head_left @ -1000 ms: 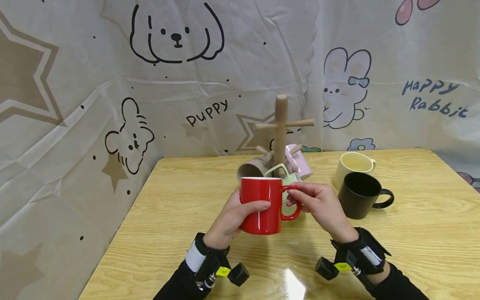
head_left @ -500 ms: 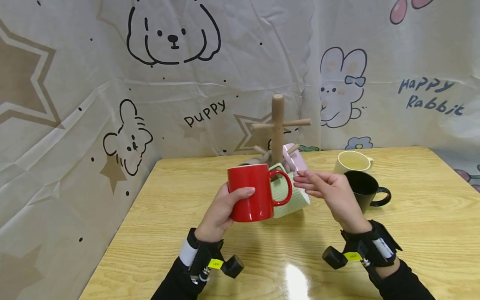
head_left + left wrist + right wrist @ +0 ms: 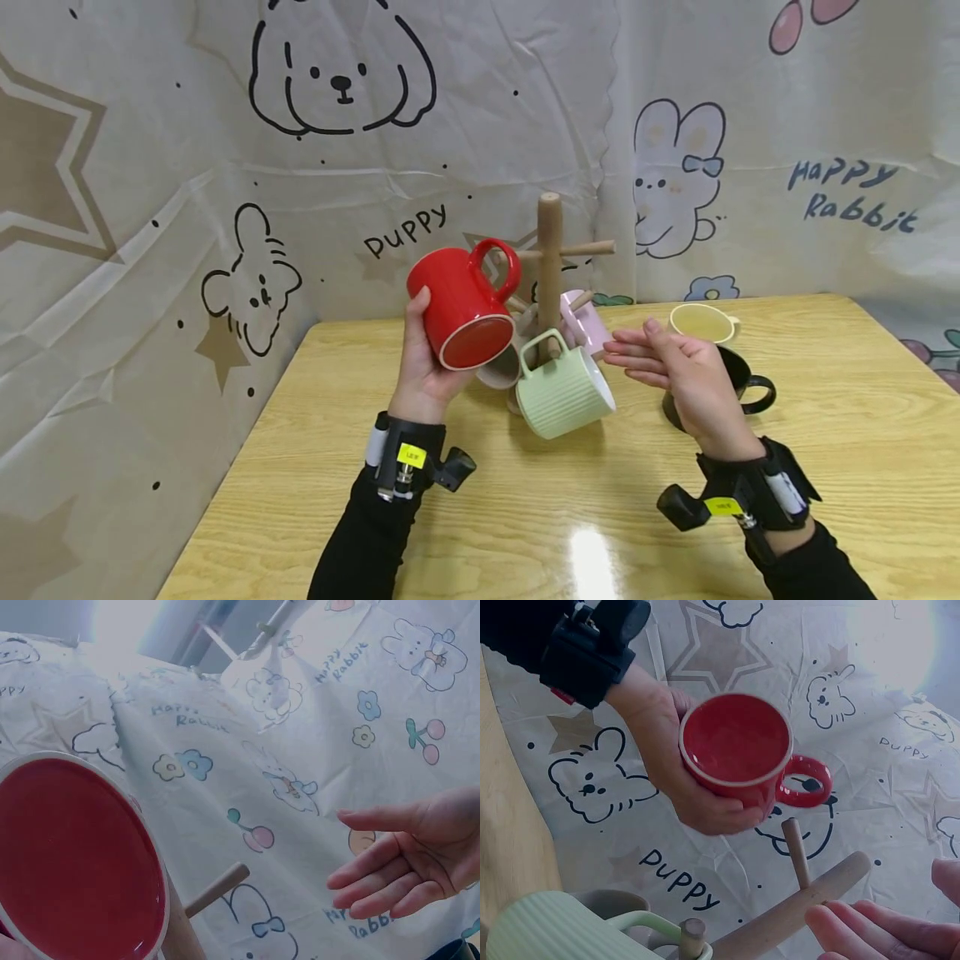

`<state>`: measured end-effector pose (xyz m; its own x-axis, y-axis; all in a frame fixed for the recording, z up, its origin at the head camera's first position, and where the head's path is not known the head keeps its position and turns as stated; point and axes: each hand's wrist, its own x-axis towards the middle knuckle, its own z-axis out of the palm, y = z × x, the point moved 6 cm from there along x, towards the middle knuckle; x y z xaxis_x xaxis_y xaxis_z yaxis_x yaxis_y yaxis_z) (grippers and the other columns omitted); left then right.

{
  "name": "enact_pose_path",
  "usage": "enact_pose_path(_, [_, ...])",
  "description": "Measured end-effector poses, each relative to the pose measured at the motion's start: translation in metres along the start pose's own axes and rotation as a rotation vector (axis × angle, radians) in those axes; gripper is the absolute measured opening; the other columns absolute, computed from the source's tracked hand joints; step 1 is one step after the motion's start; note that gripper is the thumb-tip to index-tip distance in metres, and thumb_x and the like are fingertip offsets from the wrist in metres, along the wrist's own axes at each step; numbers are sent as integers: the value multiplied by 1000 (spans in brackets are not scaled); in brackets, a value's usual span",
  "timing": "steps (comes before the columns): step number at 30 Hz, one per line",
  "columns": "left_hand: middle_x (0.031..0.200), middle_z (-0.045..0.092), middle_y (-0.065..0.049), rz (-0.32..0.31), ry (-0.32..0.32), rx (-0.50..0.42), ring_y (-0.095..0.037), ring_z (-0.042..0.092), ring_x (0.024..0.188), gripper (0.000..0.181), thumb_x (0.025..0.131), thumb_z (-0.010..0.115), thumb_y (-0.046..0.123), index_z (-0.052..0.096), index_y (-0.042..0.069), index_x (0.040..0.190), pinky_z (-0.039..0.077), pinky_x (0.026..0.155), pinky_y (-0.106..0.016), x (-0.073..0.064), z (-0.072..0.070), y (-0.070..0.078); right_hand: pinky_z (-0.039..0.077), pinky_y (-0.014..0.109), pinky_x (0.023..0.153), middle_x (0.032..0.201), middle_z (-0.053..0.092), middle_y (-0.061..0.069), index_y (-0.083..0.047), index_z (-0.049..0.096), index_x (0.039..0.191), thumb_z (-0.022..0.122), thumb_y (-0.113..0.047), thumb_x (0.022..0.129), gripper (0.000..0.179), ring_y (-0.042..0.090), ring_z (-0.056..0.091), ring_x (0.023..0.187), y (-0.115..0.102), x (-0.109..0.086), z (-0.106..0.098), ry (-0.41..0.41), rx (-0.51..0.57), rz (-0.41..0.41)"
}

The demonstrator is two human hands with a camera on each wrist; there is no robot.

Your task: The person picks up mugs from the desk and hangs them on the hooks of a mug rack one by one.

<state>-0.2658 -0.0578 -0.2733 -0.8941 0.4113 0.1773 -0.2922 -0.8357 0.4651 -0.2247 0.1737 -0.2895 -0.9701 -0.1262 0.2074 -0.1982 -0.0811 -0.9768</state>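
My left hand (image 3: 423, 362) grips a red mug (image 3: 453, 292) by its body, raised left of a wooden mug tree (image 3: 550, 275). Tilted, the mug shows its red underside toward the head camera, and its handle points up and right, overlapping the tree's upper left peg in this view. My right hand (image 3: 701, 383) is held out at the right with fingers straight, holding nothing. On the tree's lower pegs hang a light green ribbed mug (image 3: 562, 396), a pink mug (image 3: 588, 325) and a greyish mug (image 3: 501, 367), which the red mug partly hides.
A cream mug (image 3: 701, 323) and a black mug (image 3: 738, 375) stand on the wooden table (image 3: 315, 467) at the right, the black one partly behind my right hand. The tree's upper right peg (image 3: 592, 248) is bare. A printed cloth (image 3: 360, 200) hangs behind the table.
My right hand has let go of the red mug's handle and moved right. My left hand has lifted the mug up and left and tipped it, turning the underside forward and the handle upward.
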Motion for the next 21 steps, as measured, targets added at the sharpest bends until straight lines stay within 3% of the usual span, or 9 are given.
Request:
enact_pose_path(6, [113,53,-2,-26,25,-44,-16,54,99,72,66,80,37,42,16,124,53,80,-26,8,-9,-4,55,22,74,94,72,-5,1,63,110,46,-36,96,44,10,69,87,2,0,2,-5,-20,14])
enact_pose_path(13, [116,51,-4,-89,-13,-72,-18,52,103,72,71,75,39,38,16,128,53,81,-26,17,-17,-12,54,24,76,93,72,-5,6,61,112,46,-37,95,48,12,69,88,4,1,3,-24,-89,40])
enact_pose_path(21, [123,47,-1,-82,57,-42,-17,46,112,81,65,79,41,36,18,129,51,85,-27,33,-26,-22,54,24,77,94,72,-3,8,60,113,45,-39,95,52,13,68,90,6,2,0,-24,-124,35])
